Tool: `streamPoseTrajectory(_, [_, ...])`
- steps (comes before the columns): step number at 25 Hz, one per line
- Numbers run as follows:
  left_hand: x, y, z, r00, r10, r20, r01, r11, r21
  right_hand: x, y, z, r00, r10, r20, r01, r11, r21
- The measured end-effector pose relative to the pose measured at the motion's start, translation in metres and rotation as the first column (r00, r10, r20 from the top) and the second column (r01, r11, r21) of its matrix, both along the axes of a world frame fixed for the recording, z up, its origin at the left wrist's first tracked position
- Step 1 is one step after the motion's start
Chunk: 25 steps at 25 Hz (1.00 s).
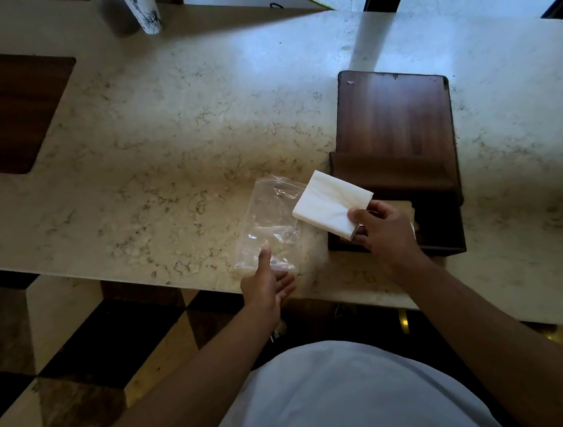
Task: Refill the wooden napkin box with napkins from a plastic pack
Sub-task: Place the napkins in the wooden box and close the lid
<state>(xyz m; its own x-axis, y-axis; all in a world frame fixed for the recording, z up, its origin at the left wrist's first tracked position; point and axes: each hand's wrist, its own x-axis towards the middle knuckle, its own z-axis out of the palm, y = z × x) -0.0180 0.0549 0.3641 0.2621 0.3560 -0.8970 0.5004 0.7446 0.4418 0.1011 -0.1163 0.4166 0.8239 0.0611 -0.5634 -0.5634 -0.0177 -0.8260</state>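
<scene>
A dark wooden napkin box [395,123] lies on the marble counter at the right, its near end open, with a few pale napkins [407,209] showing inside behind my hand. My right hand [386,227] grips a white stack of napkins [329,202] by its near corner, just left of the box opening. A clear plastic pack [269,221] lies flattened on the counter to the left of the stack, and looks empty. My left hand [266,287] pinches the pack's near edge at the counter's front edge.
The marble counter [169,138] runs wide to the left, with a dark wooden inset panel [12,112] at far left. A white patterned cylinder [143,9] and a dark post stand at the back. Checkered floor lies below the front edge.
</scene>
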Motion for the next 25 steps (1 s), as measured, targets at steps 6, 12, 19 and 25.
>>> streamPoseTrajectory(6, [0.000,0.020,0.030,0.973,-0.129,0.190,0.183,0.937,-0.299,-0.005,0.002,-0.001,0.995,0.098,-0.003,-0.098,0.995,0.019])
streamPoseTrajectory(12, [0.039,0.029,0.057,0.841,-0.137,0.523,0.430,0.757,-0.493,-0.014,-0.010,0.013,0.956,0.292,0.004,-0.292,0.955,0.054])
streamPoseTrajectory(19, [0.066,0.005,0.067,0.732,-0.369,0.573,0.586,0.769,-0.253,-0.015,-0.047,0.020,0.960,0.275,0.046,-0.277,0.960,0.032])
streamPoseTrajectory(25, [0.101,-0.032,0.062,0.635,-0.689,0.350,0.695,0.707,0.130,0.018,-0.087,0.008,0.970,0.236,0.060,-0.230,0.968,-0.102])
